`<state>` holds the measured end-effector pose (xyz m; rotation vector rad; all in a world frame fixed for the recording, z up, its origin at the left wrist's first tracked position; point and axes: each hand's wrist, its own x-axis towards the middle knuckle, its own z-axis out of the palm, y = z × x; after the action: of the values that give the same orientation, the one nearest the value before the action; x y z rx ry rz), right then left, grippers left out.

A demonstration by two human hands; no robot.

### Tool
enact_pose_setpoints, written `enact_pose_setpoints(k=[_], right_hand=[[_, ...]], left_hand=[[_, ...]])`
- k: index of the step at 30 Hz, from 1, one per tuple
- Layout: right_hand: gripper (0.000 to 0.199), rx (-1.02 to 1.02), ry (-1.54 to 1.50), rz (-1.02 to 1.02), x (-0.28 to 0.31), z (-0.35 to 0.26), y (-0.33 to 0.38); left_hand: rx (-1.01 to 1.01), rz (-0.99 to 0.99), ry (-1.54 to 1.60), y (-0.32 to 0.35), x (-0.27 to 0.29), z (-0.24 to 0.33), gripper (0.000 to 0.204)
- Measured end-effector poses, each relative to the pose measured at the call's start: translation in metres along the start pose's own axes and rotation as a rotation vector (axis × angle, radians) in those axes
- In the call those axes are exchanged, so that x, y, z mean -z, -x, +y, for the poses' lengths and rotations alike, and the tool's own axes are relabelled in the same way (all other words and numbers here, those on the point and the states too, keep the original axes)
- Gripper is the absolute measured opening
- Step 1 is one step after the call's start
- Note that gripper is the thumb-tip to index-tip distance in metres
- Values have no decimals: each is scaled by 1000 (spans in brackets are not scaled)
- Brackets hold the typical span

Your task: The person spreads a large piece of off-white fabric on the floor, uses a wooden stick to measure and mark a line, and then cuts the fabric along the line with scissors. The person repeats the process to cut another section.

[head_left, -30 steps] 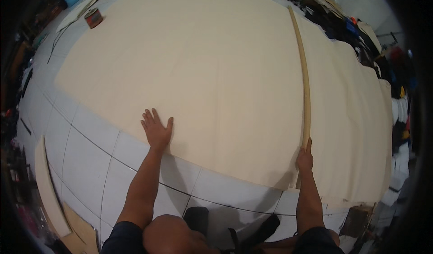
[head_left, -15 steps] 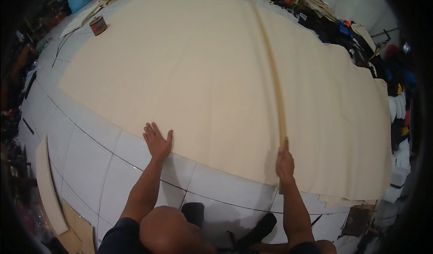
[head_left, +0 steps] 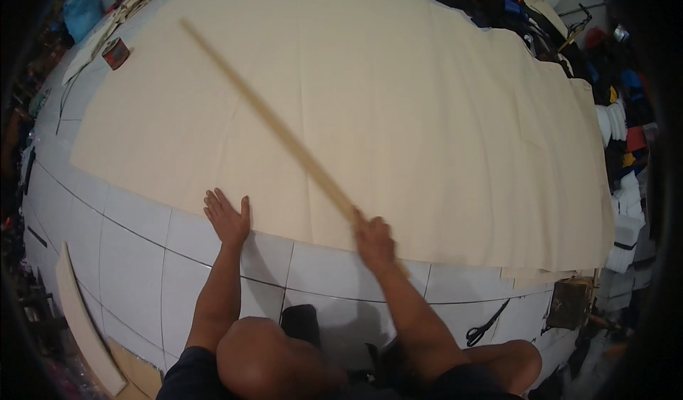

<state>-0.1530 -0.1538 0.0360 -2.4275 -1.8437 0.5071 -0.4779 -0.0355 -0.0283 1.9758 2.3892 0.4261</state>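
Note:
A large cream sheet of fabric (head_left: 420,123) lies spread over the tiled floor, with soft creases toward its right side. My right hand (head_left: 375,241) is closed round the near end of a long wooden stick (head_left: 277,126). The stick slants over the sheet to the far left; whether it touches the sheet I cannot tell. My left hand (head_left: 228,216) rests flat on the sheet's near edge, fingers spread, holding nothing.
Black-handled scissors (head_left: 487,325) lie on the tiles at the near right. A red tin (head_left: 115,54) stands by the far left edge. Dark cloth piles (head_left: 484,5) line the far right. A curved pale strip (head_left: 82,322) lies at the near left.
My right hand has swung the stick leftward, from nearly straight ahead to a slant toward the far left. My left hand stays flat at the sheet's edge. The view has shifted slightly.

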Motion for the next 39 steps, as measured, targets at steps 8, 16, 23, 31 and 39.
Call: enact_pose_setpoints(k=[8,16,23,31,39], right_hand=[[57,-491,-231,89,30,172,69],[54,-483,-257,330,28,208,70],[51,-222,-263,414,25,113,49],[51,72,-159,105,13,-59,-41],[63,259,16,74,-4,-107,-105]], left_hand=[[7,-13,-10,0,-4,-6,87],[19,-18,45,0,-3,-8,87],[82,-49,267,-15,7,-20,77],[103,66,51,-84,6,-25,72],[103,19,-35,-83,-7,-20,77]])
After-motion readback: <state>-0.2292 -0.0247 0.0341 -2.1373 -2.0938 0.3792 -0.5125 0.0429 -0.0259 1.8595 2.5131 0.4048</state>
